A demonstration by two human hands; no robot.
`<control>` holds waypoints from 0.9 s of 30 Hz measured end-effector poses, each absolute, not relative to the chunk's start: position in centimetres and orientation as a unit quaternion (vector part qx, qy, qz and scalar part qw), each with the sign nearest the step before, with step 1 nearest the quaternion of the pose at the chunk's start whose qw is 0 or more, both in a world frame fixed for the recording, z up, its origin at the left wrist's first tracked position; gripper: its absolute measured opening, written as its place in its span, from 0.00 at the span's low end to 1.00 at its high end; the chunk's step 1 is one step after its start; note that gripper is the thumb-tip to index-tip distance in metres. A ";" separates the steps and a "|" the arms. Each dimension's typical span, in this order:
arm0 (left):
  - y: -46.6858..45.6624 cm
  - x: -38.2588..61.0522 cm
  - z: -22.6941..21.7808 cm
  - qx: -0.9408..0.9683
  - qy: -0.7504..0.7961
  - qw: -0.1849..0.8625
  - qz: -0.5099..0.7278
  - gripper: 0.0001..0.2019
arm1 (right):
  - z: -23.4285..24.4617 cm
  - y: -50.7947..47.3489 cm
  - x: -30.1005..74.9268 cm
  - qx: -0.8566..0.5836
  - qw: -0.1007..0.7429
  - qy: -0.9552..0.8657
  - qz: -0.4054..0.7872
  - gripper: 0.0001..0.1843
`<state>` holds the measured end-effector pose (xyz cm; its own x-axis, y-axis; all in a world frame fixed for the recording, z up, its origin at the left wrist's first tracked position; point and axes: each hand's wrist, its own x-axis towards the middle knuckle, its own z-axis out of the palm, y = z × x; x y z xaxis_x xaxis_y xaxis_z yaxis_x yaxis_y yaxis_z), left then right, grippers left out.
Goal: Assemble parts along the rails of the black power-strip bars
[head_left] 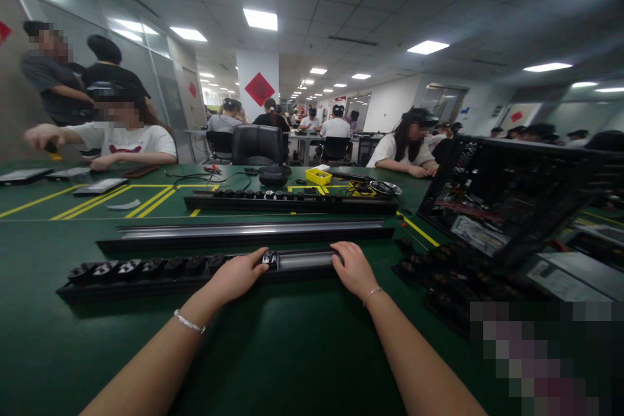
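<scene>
A long black rail (307,261) with a silvery channel lies across the green table in front of me. Several small black modules (151,268), some with white or metallic tops, sit in a row along its left part. My left hand (238,276) pinches one small black module (270,259) with a shiny face, at the right end of that row. At the rail's right end, my right hand (355,268) has its fingers and thumb closed over the edges. The channel shows bare between my hands.
Behind lies another black rail (253,231), and farther back a rail filled with modules (292,203). An open computer case (492,201) and a pile of dark parts (453,273) stand right. A yellow tray (318,175) and cables lie beyond. Co-workers sit across the table.
</scene>
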<state>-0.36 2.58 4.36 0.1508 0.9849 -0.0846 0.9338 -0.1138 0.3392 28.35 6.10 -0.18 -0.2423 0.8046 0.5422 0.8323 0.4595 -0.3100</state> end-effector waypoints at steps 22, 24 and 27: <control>1.9 0.4 3.0 0.780 0.622 0.055 0.046 0.37 | 0.3 5.7 28.2 -0.537 0.317 -0.782 -0.005 0.18; 1.9 0.8 2.7 0.776 0.628 0.034 0.046 0.36 | 0.2 5.8 28.2 -0.534 0.318 -0.783 -0.006 0.18; 1.7 1.5 2.1 0.772 0.633 -0.015 0.047 0.32 | 0.0 5.9 28.3 -0.526 0.324 -0.786 -0.016 0.17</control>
